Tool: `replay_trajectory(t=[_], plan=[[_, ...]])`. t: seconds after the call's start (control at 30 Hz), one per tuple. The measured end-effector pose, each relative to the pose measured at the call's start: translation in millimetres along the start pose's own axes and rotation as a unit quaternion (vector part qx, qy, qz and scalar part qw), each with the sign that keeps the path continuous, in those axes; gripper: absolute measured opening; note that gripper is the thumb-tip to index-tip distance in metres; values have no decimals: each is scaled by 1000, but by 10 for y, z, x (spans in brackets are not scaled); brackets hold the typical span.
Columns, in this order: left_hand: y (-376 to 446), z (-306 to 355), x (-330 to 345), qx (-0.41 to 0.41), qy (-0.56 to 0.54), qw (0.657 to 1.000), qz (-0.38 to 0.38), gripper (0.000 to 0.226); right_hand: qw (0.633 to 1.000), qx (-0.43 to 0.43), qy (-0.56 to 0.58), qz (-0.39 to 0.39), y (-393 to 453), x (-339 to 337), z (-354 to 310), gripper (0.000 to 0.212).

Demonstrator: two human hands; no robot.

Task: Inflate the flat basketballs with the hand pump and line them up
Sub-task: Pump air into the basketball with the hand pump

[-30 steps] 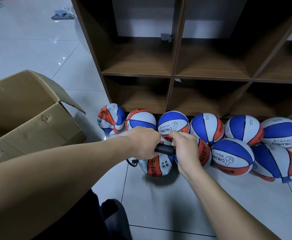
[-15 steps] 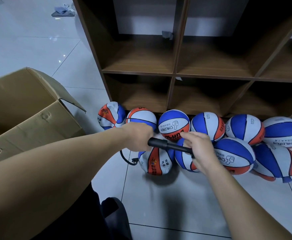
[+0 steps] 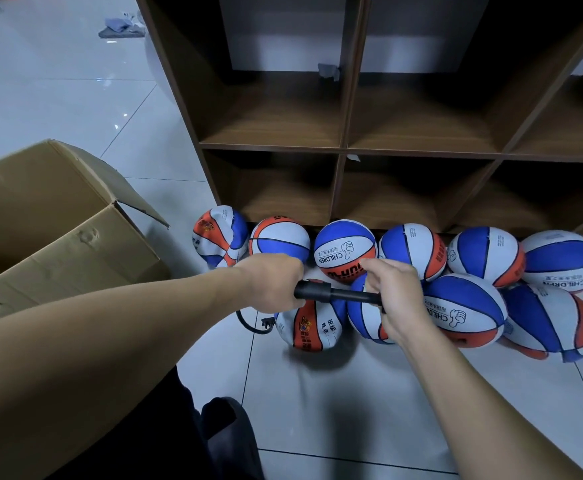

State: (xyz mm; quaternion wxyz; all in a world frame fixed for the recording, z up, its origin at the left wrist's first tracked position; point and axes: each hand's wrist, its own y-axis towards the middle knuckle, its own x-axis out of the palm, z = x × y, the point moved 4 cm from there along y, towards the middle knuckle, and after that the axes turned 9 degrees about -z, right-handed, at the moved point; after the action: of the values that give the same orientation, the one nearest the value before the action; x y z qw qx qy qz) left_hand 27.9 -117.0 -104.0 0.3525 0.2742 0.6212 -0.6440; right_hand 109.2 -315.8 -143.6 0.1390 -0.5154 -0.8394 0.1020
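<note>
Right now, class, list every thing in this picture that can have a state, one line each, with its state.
Left hand: grips the black hand pump's barrel.
Right hand: grips the pump's handle end.
Black hand pump: held level, rod partly drawn out.
Orange-panelled ball under the pump: on the floor, the black hose curling beside it.
Brown cardboard box: flaps open.
Brown wooden shelf unit: visible cubbies hold no balls.
Rightmost front ball: sagging, underinflated.

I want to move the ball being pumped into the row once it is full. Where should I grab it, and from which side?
Take the front ball by its rounded sides with both hands, from above and from the near side. The hose joins it on the left and other balls crowd its right and back, so free the hose first.
</note>
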Motion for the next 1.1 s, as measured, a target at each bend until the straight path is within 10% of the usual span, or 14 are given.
replay_trajectory(t=[1.1], plan=[[44, 0, -64, 16, 38, 999, 7, 22, 999, 6, 9, -34, 9, -128, 160, 52]])
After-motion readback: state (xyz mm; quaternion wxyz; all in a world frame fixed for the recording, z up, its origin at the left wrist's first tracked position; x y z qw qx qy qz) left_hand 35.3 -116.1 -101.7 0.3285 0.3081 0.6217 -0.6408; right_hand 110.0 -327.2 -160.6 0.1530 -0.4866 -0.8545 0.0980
